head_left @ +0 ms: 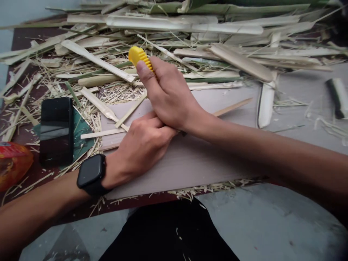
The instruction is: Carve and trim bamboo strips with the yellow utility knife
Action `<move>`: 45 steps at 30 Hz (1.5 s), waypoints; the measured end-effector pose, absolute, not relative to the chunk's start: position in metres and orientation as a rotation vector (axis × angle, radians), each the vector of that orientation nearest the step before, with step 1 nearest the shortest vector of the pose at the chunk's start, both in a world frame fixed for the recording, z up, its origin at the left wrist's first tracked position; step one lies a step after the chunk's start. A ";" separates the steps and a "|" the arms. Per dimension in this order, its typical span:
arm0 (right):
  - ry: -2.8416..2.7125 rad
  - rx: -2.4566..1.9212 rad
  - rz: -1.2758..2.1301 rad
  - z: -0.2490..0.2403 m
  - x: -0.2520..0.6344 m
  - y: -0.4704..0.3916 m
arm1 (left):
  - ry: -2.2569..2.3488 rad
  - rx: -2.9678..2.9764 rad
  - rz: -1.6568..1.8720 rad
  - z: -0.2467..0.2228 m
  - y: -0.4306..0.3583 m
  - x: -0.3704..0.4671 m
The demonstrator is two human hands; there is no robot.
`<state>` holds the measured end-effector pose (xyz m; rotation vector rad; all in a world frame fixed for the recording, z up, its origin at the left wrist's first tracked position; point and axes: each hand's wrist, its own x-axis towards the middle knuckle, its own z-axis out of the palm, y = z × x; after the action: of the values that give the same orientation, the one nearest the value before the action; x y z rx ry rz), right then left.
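Observation:
My right hand (172,92) is closed around a yellow ridged handle (140,58), which looks like that of a utility knife; its blade is hidden. Under it, my left hand (145,143), with a black watch on the wrist, is curled down on the board (185,163), and the two hands touch. A thin wooden or bamboo strip (233,107) comes out to the right from beneath my hands, and my left fingers appear wrapped over it. Left of my left hand lie a pale narrow strip (100,134) and a notched pale piece (100,103).
Split stalks (176,25) and shavings (116,92) heap across the back of the table. A phone (56,130) lies at left on a green piece, beside an orange plastic container (13,165). A flat wooden piece (241,61) and a white piece (266,103) lie at right.

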<state>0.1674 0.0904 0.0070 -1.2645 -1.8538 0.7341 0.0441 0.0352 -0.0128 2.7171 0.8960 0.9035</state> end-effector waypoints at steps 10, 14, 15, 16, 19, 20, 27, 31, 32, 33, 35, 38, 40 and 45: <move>-1.937 -1.254 0.782 0.014 0.165 0.102 | 0.877 2.730 0.919 -0.010 0.039 0.044; -2.008 -1.245 0.813 0.019 0.164 0.103 | 0.884 2.754 0.901 -0.009 0.039 0.044; -2.020 -1.245 0.828 0.020 0.164 0.103 | 0.889 2.761 0.892 -0.009 0.040 0.043; -2.030 -1.242 0.840 0.020 0.164 0.104 | 0.893 2.768 0.879 -0.009 0.040 0.043; -2.058 -1.188 0.876 0.020 0.166 0.106 | 0.905 2.782 0.849 -0.008 0.040 0.042; -2.065 -1.150 0.885 0.020 0.167 0.106 | 0.906 2.785 0.850 -0.008 0.040 0.042; -2.052 -1.039 0.881 0.022 0.164 0.102 | 0.894 2.767 0.904 -0.006 0.040 0.042; -2.163 -1.043 0.806 0.020 0.162 0.102 | 0.949 2.701 0.926 -0.007 0.039 0.040; -2.184 -1.026 0.790 0.020 0.162 0.101 | 0.962 2.677 0.932 -0.006 0.039 0.039; -2.195 -1.005 0.772 0.019 0.163 0.101 | 0.971 2.655 0.934 -0.006 0.039 0.038; -2.194 -0.986 0.734 0.018 0.164 0.099 | 0.969 2.634 0.923 -0.004 0.038 0.037; -2.160 -1.027 0.696 0.019 0.164 0.095 | 0.961 2.637 0.890 0.000 0.038 0.037; -2.128 -1.081 0.695 0.020 0.163 0.093 | 0.965 2.639 0.886 0.001 0.038 0.038; -2.055 -1.142 0.743 0.019 0.163 0.092 | 0.972 2.627 0.945 -0.003 0.038 0.038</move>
<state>0.1632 0.0920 0.0185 -1.1417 -2.0549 0.7426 0.0384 0.0379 -0.0034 2.6268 0.9724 0.9445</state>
